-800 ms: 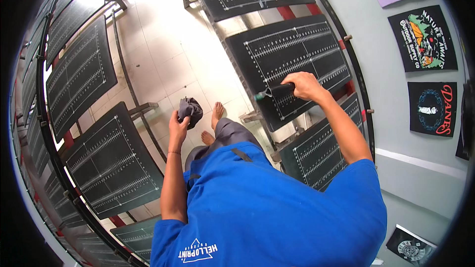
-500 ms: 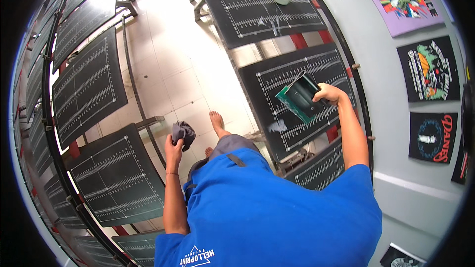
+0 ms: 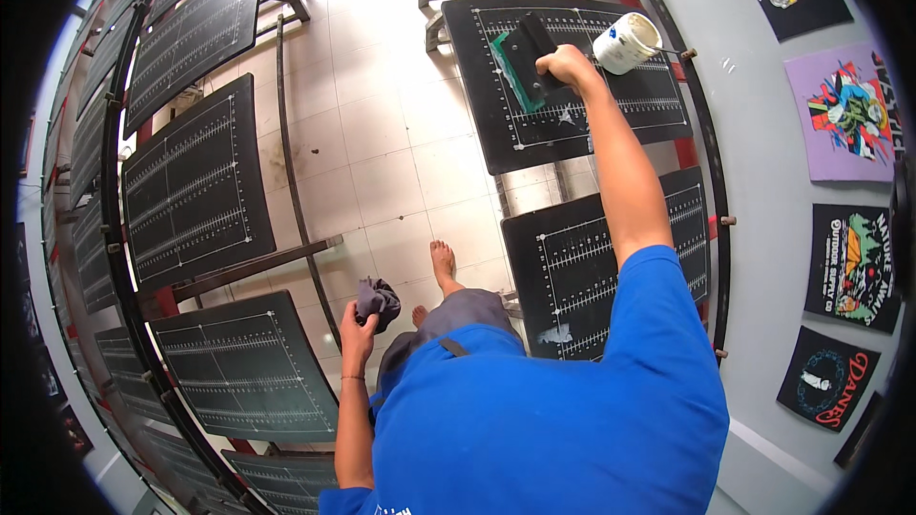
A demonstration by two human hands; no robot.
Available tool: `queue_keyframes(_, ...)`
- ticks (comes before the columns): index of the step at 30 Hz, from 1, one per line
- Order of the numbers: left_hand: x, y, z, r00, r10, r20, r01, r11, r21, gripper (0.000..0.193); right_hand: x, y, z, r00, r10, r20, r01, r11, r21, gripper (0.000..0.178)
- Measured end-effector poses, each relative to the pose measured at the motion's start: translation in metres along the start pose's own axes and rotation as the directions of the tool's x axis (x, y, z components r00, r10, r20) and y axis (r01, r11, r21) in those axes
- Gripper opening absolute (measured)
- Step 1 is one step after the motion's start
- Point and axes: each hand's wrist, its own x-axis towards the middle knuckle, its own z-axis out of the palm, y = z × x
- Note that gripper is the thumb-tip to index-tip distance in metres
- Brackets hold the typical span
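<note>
My right hand (image 3: pixel 567 69), at the end of an outstretched arm, grips a black squeegee (image 3: pixel 530 57) with a green blade edge. The squeegee is over a black board (image 3: pixel 482 124) marked with white ruled grids. Just right of that hand stands a white bucket (image 3: pixel 627 43) with stained sides, on the same board. Down by my left hip, my left hand (image 3: pixel 356 326) is closed round a crumpled dark grey rag (image 3: pixel 379 305). The rag hangs above the floor, clear of the boards.
Similar boards line both sides of a tiled aisle (image 3: pixel 372 172), including a near right board (image 3: pixel 658 257) with a pale smear. Dark metal rails (image 3: pixel 298 191) and a jutting bar (image 3: pixel 258 260) edge the left row. Printed fabric samples (image 3: pixel 847 114) hang on the right wall.
I have moved forward along the aisle. My right hand has carried the squeegee from the nearer right board to the farther one, beside the bucket. The rag stays in my left hand.
</note>
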Motion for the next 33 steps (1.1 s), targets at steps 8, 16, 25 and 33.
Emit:
queue_keyframes(8, 0.009, -0.011, -0.015, 0.999, -0.044, -0.023, 0.045, 0.998, 0.038, 0.039, 0.031, -0.023, -0.028, 0.985, 0.016, -0.174, -0.108, 0.836, -0.538, 0.041)
queue_keyframes(16, 0.003, 0.008, -0.004, 0.997, -0.070, 0.014, 0.069, 0.996, 0.056, 0.040, -0.066, 0.036, 0.109, 0.650, -0.679, -0.341, 0.029, 0.471, -0.882, 0.012)
queue_keyframes(25, -0.007, -0.010, -0.024, 0.999, -0.013, 0.038, 0.010, 0.997, 0.077, 0.038, -0.027, -0.002, -0.001, 0.854, -0.334, -0.400, 0.017, 0.786, -0.618, 0.025)
queue_keyframes(33, -0.037, -0.015, -0.033, 0.999, 0.004, 0.043, -0.007, 0.997, 0.078, 0.037, -0.056, 0.031, 0.013, 0.854, -0.352, -0.383, 0.072, 0.810, -0.583, 0.037)
